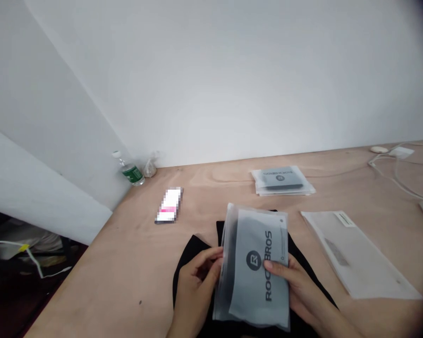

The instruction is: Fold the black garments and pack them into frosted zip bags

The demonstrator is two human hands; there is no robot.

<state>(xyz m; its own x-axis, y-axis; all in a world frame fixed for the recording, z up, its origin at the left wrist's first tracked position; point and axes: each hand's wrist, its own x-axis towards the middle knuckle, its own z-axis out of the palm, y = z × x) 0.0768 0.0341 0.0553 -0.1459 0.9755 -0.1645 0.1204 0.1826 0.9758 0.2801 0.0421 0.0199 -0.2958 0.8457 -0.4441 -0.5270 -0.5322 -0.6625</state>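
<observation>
1. Closest in: left hand point(199, 284), just over the left side of the black cloth point(193, 246). Thumb and fingers look pinched on the left edge of a plastic bag point(254, 293). Only a thin bit of edge is caught, so I'd guess it could slip loose if the right hand tugs.
2. Right hand point(299, 281), over the cloth's right side, has a fuller grip: thumb on the front, fingers mostly hidden behind. Squeeze too hard and the soft plastic might crease.
3. The bag itself is held up, a bit tilted, above the middle of the cloth, with something dark inside. Can't tell if that left edge is sealed. If it's open, tipping it could let the stuff slide out.
4. The cloth sits right under all this, so a dropped bag or low wrist could bunch it up.
5. Flat frosted bag point(359, 267), right of the cloth. A swinging right forearm might shove it.
6. Phone point(169, 205), beyond the cloth and left. A wide left elbow is the risk there.
7. Bagged pile point(282, 180), past the cloth, slightly right. Slick plastic, might slide if bumped.
</observation>
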